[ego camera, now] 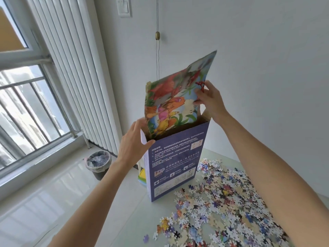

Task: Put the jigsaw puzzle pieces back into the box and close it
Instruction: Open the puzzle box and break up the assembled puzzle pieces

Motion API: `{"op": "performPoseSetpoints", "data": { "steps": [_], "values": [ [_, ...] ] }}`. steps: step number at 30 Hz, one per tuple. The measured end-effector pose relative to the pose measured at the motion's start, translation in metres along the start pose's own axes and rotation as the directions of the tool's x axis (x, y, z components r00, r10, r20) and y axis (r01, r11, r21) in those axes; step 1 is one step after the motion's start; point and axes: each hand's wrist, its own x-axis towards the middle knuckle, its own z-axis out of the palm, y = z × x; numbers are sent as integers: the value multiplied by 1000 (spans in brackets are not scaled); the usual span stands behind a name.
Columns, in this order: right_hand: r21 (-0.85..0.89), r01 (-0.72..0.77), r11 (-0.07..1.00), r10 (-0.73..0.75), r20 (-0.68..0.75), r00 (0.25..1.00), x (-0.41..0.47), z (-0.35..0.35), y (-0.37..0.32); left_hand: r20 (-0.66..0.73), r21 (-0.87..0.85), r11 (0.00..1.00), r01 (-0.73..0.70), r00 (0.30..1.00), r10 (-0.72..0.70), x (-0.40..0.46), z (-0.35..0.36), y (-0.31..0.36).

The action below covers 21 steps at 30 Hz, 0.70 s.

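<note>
A plain white wall (258,41) fills the upper right. A white light switch (124,6) is mounted high on it, and a thin cord with a small brass weight (157,35) hangs down beside it. To the left, a tall white ribbed radiator (71,68) stands next to a window (26,97) with metal bars, where daylight comes in. Below it lies a glossy pale tiled floor (44,189). A dark waste bin (98,164) lined with a plastic bag stands on the floor near the radiator's foot. A pale table (128,211) occupies the foreground.

Bright daylight from window (26,97), soft shadows, wide-angle edge distortion
</note>
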Motion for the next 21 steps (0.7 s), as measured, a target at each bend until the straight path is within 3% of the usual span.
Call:
{"op": "performPoseSetpoints", "data": {
  "steps": [4, 9, 13, 16, 18, 21],
  "values": [
    [-113, -71, 991, 79, 71, 994, 1, 1, 14, -31, -59, 998, 33, 999, -34, 1, 0, 1],
    [-276, -163, 947, 195, 91, 977, -13, -9, 46, -191, -197, 980, 16, 980, -55, 6, -5, 4],
    [-385, -127, 914, 145, 18, 989, -19, -14, 55, -189, -142, 989, 35, 980, -62, 13, -1, 4],
    [-447, 30, 894, -57, -49, 997, -20, -14, 47, -157, -19, 999, 41, 987, -44, 17, 3, 4],
    [-529, 106, 842, -122, 5, 993, -21, -12, 44, -135, 109, 994, 19, 991, -4, 20, 5, 6],
    [-667, 129, 734, -78, 105, 991, -21, -13, 51, -93, 194, 980, -54, 993, 73, 25, 7, 7]
  ]
}}
